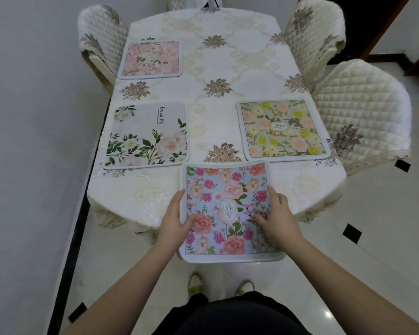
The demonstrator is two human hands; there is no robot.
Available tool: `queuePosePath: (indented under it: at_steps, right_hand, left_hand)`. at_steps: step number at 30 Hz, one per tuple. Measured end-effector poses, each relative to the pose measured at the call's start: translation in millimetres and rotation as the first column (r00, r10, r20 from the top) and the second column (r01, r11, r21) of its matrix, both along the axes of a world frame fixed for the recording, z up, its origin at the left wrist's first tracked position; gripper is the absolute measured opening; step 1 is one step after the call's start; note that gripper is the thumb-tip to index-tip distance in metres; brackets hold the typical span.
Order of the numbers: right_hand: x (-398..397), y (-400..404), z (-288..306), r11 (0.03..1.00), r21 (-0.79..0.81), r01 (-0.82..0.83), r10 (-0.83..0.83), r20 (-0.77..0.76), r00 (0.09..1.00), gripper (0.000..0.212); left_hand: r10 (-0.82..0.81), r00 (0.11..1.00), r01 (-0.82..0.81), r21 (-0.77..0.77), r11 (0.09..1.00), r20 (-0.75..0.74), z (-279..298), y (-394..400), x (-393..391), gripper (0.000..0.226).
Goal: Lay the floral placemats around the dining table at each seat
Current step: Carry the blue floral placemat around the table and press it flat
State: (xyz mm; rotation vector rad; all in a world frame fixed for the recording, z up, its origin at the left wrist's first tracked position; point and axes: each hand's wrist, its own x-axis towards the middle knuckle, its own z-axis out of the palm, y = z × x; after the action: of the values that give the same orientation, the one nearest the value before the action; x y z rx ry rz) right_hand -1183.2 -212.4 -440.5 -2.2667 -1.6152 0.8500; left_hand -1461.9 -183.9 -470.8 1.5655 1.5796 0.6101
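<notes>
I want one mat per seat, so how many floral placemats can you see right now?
4. A pink placemat lies far left, a white "Beautiful" placemat near left, a yellow-flowered placemat on the right, and a blue placemat, held by both hands, overhangs the near edge.

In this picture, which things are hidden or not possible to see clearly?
Head view only:
- Near edge of the table: hidden under the blue placemat.
- Left hand and right hand: the fingers beneath the mat are hidden.
- Small print on the white placemat: too small.
- Far chair: cut off by the top edge.

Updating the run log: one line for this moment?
step: placing blue floral placemat at near table edge, overhanging | left hand: holding | right hand: holding | three mats laid
</notes>
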Motion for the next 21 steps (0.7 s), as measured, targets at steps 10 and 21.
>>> queuePosePath:
  at_steps: [10,21]
  right_hand:
    - [6,2,10,0.975,-0.152,0.159,-0.185,-0.18,0.966,0.083]
    - [3,-29,30,0.909,0.0,0.417,-0.387,-0.375,0.843,0.068]
  left_hand:
    - [0.04,0.991,-0.004,-0.266,0.964,0.128,7,10,-6,0.077]
    - [-0.114,0.968,0.146,-0.133,0.98,0.223,28,40,-17,0.067]
